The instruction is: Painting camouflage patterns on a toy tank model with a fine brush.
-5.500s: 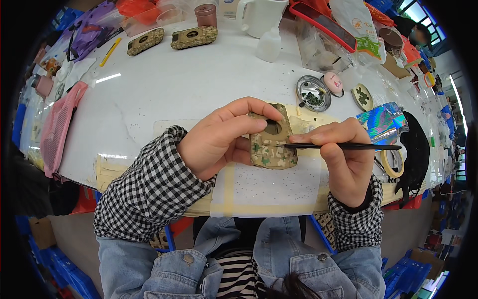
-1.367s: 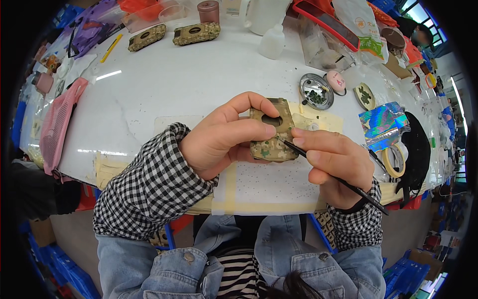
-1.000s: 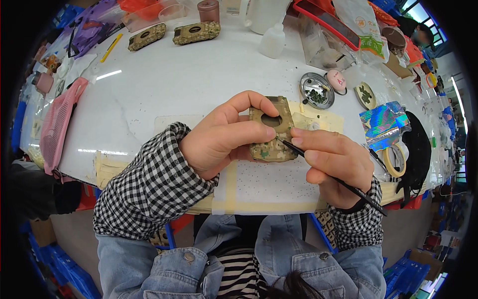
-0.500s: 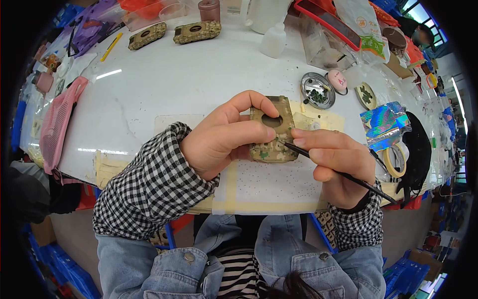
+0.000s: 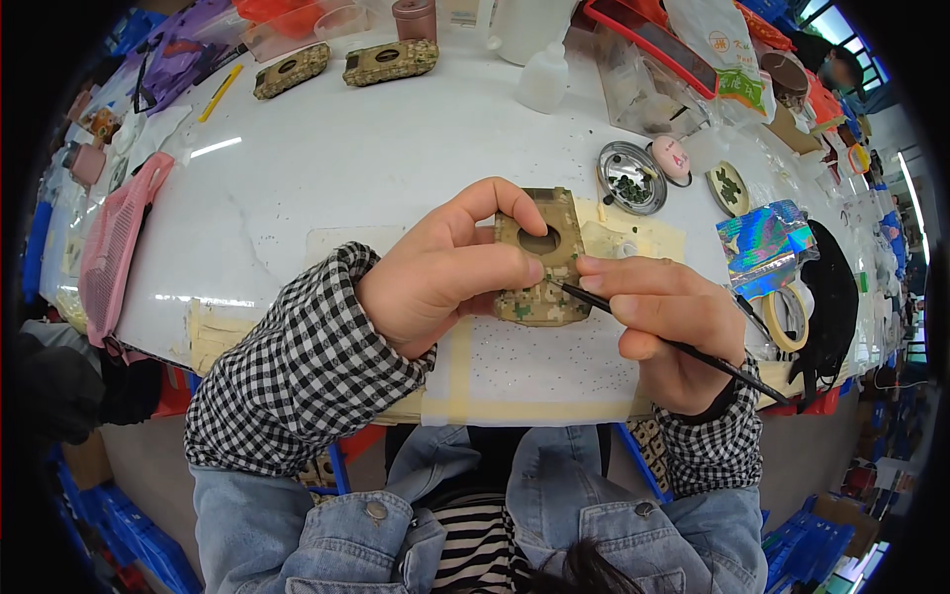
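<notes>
My left hand (image 5: 435, 267) grips a camouflage model tank hull (image 5: 566, 259) by its left side, thumb on the top beside a round opening and index finger at its upper edge. The other left fingers are hidden behind or under it. In my right hand (image 5: 683, 322) a slim black pointed tool (image 5: 714, 363) is pinched like a pen. Its tip rests on or just over the hull's top, close to my left thumb. Whether the tool is tweezers or a brush I cannot tell. My right index fingertip is close against the hull's right edge.
Two more camouflage hulls (image 5: 391, 63) stand at the back left, near a yellow pen (image 5: 220, 94). To the right are a metal dish (image 5: 658, 201) of green bits, a pink round item (image 5: 671, 158), a tape roll (image 5: 789, 322) and a white bottle (image 5: 543, 79). Tiny dark specks dot the paper (image 5: 534, 371) below the hull.
The hull has shifted very slightly toward the left in my left hand. The tool's tip has moved a little to the right on it. Both hands keep their hold.
</notes>
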### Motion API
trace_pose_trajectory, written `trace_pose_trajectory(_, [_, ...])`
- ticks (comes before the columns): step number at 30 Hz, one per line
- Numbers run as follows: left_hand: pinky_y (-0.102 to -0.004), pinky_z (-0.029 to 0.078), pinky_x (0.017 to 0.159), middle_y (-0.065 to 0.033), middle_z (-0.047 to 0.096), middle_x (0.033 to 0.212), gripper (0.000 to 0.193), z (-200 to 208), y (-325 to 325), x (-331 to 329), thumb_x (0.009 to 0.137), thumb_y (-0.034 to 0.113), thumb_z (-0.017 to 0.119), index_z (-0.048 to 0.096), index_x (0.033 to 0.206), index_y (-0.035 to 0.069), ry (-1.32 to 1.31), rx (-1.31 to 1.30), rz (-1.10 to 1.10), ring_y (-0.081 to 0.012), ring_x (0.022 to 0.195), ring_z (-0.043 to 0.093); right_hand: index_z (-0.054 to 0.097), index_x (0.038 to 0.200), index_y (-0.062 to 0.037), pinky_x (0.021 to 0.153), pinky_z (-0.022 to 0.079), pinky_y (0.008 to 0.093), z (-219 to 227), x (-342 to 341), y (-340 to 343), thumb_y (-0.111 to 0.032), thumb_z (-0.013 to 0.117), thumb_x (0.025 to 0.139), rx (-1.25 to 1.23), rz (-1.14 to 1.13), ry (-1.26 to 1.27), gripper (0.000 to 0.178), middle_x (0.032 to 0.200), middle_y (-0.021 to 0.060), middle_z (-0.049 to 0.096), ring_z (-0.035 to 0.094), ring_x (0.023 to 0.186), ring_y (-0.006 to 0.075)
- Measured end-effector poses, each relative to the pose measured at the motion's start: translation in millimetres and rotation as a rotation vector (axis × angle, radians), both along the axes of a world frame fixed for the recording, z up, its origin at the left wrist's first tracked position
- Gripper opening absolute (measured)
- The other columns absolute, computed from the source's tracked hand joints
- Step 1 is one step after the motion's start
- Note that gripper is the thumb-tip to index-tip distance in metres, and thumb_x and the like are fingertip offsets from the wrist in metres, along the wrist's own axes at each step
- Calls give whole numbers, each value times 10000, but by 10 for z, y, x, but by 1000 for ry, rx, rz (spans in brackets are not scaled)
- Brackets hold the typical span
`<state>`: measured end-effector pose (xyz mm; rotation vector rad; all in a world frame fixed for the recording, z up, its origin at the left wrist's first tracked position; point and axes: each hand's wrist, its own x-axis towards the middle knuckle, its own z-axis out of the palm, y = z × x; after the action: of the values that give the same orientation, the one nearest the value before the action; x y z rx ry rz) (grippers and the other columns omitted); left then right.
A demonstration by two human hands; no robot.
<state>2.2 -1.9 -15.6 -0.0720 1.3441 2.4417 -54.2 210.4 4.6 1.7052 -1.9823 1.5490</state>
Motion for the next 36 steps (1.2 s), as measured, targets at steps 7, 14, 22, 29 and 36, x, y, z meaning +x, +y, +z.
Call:
trace_pose_trajectory(7, [-277, 472, 750, -83, 568, 1008, 271, 2, 5, -3, 822, 49, 574, 432, 1048, 94, 26, -16, -16, -142, 899, 566, 607, 947, 3, 794, 539, 364, 22, -1, 19, -78, 736, 745, -11, 23, -101, 254, 953, 177, 657, 658, 915, 315])
trace_pose_trajectory(14, [-341, 453, 924, -132, 529, 1180, 259, 28, 1, 1, 824, 33, 519, 405, 1049, 92, 37, -44, -49, -195, 1071, 539, 607, 943, 8, 778, 527, 344, -38, 27, 32, -89, 703, 798, -85, 8, -232, 199, 983, 187, 660, 656, 914, 291])
trace_pose_trajectory(22, [-347, 458, 926, -131, 522, 1179, 259, 31, 6, -4, 821, 28, 513, 404, 1047, 90, 6, -17, -45, -207, 1076, 542, 591, 946, 10, 781, 506, 322, -61, 37, 27, -80, 680, 826, -125, -2, -303, 175, 998, 193, 660, 645, 920, 259])
trace_pose_trajectory(29, [-314, 493, 840, -94, 551, 1088, 252, 14, -4, -14, 802, 67, 560, 438, 1022, 89, -3, 44, -28, -176, 988, 576, 588, 963, 9, 789, 498, 317, -56, 20, 46, -70, 666, 835, -111, 14, -292, 169, 1014, 196, 658, 638, 919, 249])
trace_pose_trajectory(36, [-273, 507, 760, -79, 556, 1010, 245, 42, 3, -1, 829, 69, 583, 449, 1033, 92, -15, 57, -26, -137, 896, 584, 592, 977, 9, 818, 492, 325, -48, 24, 47, -70, 661, 840, -111, 18, -315, 173, 1020, 190, 657, 630, 949, 256])
